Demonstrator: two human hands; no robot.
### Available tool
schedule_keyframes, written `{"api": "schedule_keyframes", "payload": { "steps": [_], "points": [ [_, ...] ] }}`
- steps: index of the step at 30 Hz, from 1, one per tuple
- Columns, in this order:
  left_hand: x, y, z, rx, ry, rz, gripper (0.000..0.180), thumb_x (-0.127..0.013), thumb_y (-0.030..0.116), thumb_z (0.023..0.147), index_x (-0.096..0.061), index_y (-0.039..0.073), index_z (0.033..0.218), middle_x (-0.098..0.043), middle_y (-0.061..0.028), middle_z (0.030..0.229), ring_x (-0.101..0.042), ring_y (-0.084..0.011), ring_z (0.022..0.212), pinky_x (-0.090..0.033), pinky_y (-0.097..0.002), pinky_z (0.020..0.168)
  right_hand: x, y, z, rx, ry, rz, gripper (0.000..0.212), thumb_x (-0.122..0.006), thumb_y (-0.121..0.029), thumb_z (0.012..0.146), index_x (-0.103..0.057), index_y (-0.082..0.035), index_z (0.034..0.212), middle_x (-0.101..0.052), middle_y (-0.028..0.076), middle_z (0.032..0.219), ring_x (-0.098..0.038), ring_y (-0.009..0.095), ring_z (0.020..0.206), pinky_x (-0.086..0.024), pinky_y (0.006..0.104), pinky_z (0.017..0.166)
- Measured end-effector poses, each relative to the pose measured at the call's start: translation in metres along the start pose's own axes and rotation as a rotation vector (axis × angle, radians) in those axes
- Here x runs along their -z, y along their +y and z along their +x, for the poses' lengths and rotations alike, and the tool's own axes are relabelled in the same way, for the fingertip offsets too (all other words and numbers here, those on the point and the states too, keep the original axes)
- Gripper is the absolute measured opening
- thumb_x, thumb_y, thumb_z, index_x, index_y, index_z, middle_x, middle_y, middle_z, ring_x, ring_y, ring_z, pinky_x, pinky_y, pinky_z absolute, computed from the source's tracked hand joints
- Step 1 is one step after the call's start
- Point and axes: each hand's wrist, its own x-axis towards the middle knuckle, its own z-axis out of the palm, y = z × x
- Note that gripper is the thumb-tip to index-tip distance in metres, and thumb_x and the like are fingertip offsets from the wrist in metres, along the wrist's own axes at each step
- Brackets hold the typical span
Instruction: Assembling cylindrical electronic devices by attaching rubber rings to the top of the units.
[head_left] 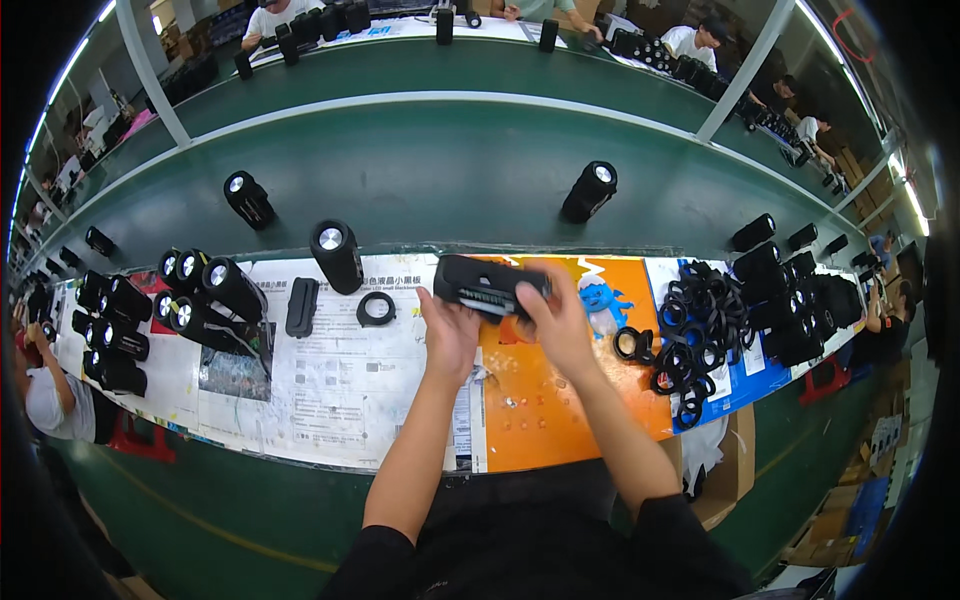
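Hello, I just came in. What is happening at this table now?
A person holds a black cylindrical speaker on its side with both hands: the left hand at its left end, the right hand at its right. On the paper-covered worktable lie a single black ring, a flat black panel, more speakers at left and a heap of black rings at right.

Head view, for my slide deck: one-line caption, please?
Both hands, left hand and right hand, hold a black cylindrical speaker sideways above the paper-covered bench.
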Motion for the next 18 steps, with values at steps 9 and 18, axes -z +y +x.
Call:
{"api": "schedule_keyframes", "payload": {
  "steps": [9,18],
  "points": [
    [0.01,-0.005,0.001,0.164,-0.047,0.162,0.028,-0.054,0.016,0.116,-0.056,0.0,0.139,-0.07,-0.0169,0.111,-0.072,-0.0291,0.099,-0.062,-0.044,0.089,0.003,-0.047,0.199,0.415,-0.148,-1.421,0.05,-0.075,-0.048,0.103,-0.059,-0.025,0.144,-0.071,0.025,0.107,-0.074,0.047,0.1,-0.061,0.0524,0.087],
    [0.013,0.01,-0.001,0.19,0.004,0.183,0.022,-0.055,0.013,0.114,-0.058,0.0,0.132,-0.07,-0.0165,0.106,-0.072,-0.0275,0.096,-0.061,-0.0417,0.086,0.117,-0.044,0.192,0.524,0.707,-0.768,0.094,-0.095,-0.042,0.086,-0.052,-0.007,0.161,-0.06,0.021,0.15,-0.052,0.043,0.147,-0.045,0.0486,0.121]
  ]
}}
